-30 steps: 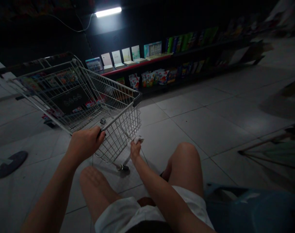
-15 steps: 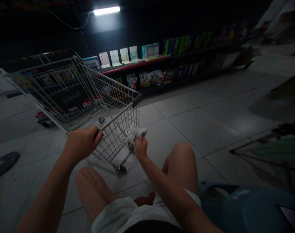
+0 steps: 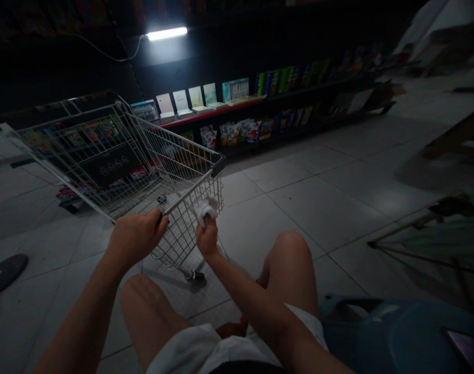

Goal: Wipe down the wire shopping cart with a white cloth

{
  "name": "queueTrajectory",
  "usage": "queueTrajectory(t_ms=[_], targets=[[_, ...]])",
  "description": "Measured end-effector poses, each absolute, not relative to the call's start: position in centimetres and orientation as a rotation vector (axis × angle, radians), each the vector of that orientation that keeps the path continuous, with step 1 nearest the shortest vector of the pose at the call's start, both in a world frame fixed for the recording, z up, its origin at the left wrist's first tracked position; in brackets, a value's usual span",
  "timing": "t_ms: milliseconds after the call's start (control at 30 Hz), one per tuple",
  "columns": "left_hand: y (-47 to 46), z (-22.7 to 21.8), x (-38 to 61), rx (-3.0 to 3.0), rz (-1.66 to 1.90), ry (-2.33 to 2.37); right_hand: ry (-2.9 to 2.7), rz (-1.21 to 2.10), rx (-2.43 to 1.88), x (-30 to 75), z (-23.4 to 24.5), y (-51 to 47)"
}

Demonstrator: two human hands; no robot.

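Note:
In front of me stands a metal shopping cart (image 3: 182,208), its wire basket angled from the left toward my knees. My left hand (image 3: 137,232) is closed over the black corner of the cart's near top rim. A crumpled white cloth (image 3: 207,209) is bunched in the fingers of my right hand (image 3: 208,238). That hand is at the wire end panel, below the top rail; whether the cloth presses on the wires I cannot tell. One caster wheel (image 3: 196,276) shows under the cart's near corner.
Behind the cart runs a dark shelf (image 3: 237,104) with books, cans and snack bags, under a bright tube light (image 3: 167,34). At my right is a blue plastic stool (image 3: 377,332) with a phone-like object on it. A folding frame with green fabric (image 3: 435,239) stands farther right.
My right hand with the cloth has moved left along the cart's end panel. My left hand keeps its hold on the rim. The view has tilted slightly.

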State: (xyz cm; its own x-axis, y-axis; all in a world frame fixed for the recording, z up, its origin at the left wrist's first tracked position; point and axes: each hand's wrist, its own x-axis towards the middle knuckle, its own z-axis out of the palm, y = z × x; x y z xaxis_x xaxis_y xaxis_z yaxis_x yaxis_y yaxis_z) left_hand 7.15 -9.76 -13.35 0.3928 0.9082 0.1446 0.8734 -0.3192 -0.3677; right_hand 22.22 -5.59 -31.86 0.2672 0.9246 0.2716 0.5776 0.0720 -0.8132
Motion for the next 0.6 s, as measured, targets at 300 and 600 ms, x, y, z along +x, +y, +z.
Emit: queueTrajectory(t_ms=[300, 600], targets=[[-10.1, -13.6, 7.3, -2.291, 0.073, -1.54, -2.232, 0.04, -0.92, 24.4, -19.5, -4.9], [-11.2, -15.2, 3.6, -2.424, -0.394, -1.27, -2.85, 0.806, -1.203, 27.4, -9.8, 1.2]])
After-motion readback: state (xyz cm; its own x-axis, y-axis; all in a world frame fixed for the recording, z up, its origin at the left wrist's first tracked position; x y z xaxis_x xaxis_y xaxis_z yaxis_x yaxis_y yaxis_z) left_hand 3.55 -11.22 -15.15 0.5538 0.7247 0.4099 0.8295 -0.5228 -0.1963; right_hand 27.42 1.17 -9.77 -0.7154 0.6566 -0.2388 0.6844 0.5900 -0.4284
